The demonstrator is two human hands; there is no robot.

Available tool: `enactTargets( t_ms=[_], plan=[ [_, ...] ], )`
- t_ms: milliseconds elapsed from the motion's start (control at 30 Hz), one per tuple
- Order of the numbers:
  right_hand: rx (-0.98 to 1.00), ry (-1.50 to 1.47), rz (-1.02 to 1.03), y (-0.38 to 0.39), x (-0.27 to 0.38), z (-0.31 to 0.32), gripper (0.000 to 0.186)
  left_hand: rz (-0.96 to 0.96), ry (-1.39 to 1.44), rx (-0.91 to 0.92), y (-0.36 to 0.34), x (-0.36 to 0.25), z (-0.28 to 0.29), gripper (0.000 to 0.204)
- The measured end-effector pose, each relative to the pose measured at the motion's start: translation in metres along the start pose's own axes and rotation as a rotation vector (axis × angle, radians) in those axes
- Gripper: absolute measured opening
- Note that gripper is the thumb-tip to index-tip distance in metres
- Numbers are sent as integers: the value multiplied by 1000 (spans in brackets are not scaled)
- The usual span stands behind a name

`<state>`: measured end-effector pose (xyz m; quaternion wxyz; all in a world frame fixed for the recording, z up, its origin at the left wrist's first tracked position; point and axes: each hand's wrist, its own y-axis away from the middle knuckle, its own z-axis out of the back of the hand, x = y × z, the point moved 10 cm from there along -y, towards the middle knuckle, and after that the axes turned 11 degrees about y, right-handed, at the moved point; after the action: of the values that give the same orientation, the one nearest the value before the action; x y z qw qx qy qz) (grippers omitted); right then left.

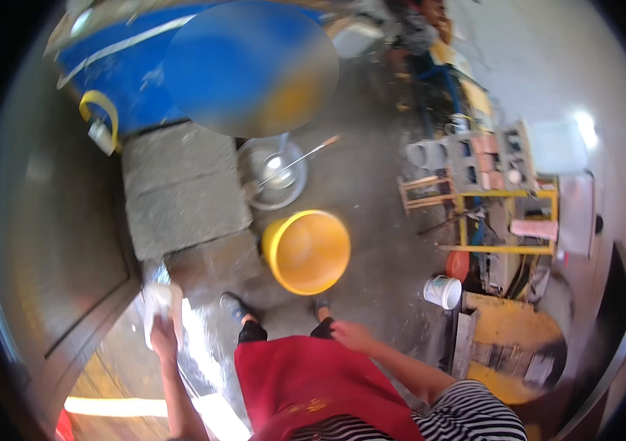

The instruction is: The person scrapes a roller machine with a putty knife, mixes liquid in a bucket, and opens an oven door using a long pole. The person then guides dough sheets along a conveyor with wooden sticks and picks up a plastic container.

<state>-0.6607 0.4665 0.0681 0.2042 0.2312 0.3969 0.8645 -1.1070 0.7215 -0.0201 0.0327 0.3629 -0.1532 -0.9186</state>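
At the lower left, my left hand is closed on a white plastic container, perhaps a jug; blur hides its exact kind. It is held low beside the grey concrete slabs. My right hand is in front of the red apron with its fingers loosely apart, and I see nothing in it. Ahead of my feet, a yellow bucket shows its open mouth. Just beyond it sits a translucent basin with a long-handled tool lying across it; the tool's head is unclear.
Concrete slabs form a raised block left of the bucket. Behind it stands a blue surface, partly blurred out. A yellow-framed rack, a white pail and a round wooden board line the right side.
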Motion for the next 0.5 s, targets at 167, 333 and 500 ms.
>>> enactTargets(
  t_ms=[167,333,500],
  plan=[
    [-259,-235,320,-10,124,74,33,-338,-74,249,71,-188,14,35],
    [-130,-93,461,49,162,111,43,-550,-27,434,157,-347,-9,36],
    [-562,-40,488,162,21,187,37,-830,27,504,245,-488,-86,33]
  ],
)
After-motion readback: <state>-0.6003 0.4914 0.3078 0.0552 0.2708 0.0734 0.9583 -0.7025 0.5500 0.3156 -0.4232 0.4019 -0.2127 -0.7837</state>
